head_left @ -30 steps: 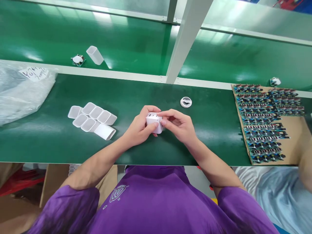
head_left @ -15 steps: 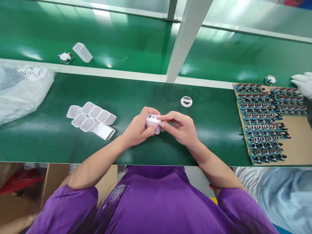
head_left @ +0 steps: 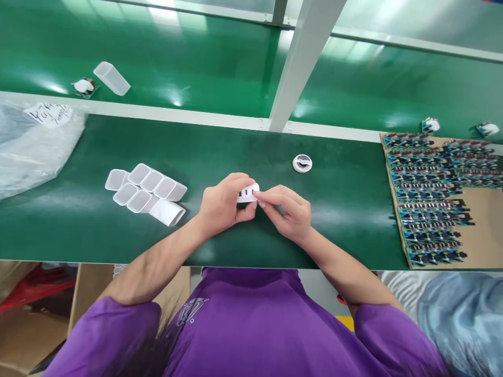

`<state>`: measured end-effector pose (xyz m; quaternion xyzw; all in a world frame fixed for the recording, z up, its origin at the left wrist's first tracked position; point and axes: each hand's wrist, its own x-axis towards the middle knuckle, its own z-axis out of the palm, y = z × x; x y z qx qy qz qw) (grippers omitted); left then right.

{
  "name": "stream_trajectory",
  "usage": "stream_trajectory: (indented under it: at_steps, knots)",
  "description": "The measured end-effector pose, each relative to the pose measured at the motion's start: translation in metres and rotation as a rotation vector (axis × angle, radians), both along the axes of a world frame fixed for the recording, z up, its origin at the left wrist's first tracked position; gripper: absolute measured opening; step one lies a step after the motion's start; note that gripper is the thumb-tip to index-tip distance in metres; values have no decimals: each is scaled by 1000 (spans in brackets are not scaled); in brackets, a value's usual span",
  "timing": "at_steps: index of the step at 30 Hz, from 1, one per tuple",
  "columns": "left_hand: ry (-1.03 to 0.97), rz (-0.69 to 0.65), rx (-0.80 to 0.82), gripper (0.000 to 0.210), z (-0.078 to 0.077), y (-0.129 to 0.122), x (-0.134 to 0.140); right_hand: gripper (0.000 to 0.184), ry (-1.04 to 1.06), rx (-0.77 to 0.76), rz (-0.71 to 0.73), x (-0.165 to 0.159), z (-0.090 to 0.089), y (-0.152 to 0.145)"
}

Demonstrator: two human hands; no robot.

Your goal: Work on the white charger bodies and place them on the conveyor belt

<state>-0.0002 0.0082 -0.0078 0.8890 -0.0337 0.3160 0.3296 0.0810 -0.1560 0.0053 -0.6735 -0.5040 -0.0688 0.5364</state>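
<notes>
Head view of a green counter [head_left: 346, 209]. The left hand [head_left: 220, 207] is curled closed around a small white charger housing [head_left: 248, 192], held just above the counter near the middle of its near edge; only the port face shows, with dark slots. The right hand [head_left: 288, 212] pinches its thumb and forefinger at the right end of that face, the remaining fingers loosely bent. The housing appears to be hard, smooth moulded plastic: probably light, rigid and somewhat slippery, best gripped across its flat side walls and not on the slotted face. Left of the hands, a cluster of empty white shells [head_left: 145, 192] lies on the counter, open-ended with rounded corners. A small round white part [head_left: 302, 163] sits toward the far edge, and rows of circuit boards [head_left: 428, 199] rest on cardboard at the right end.
</notes>
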Motion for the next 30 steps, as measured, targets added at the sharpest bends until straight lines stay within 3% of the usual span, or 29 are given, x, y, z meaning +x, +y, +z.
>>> stream_trajectory:
  at_steps: [6,11,14,16,19,22,24,26,28,30]
  knots:
    - [24,45,-33,35,0,2,3,32,71,47,34,6,-6,4]
    - [124,24,-288,27,9,0,2,27,-4,-34,1,-2,0,7]
    - [223,67,-536,25,10,0,4,44,-90,-142,-19,-10,-4,10]
    - [276,90,-782,24,9,1,9,54,-182,-241,-49,-10,-6,17]
    - [324,85,-1187,27,8,10,22,51,-262,-339,-48,8,-2,40]
    - [285,103,-1389,37,8,27,35,44,-223,-491,-2,50,13,78]
    - [265,174,-1389,43,6,36,39,43,-204,-624,-88,85,24,109]
    - [288,228,-1270,50,3,39,40,47,-222,-779,-233,120,34,141]
    - [322,191,-1014,50,-1,35,36,53,-222,-942,-332,150,41,168]
    - [332,118,-650,46,-2,29,30,49,-209,-1078,-375,172,43,188]
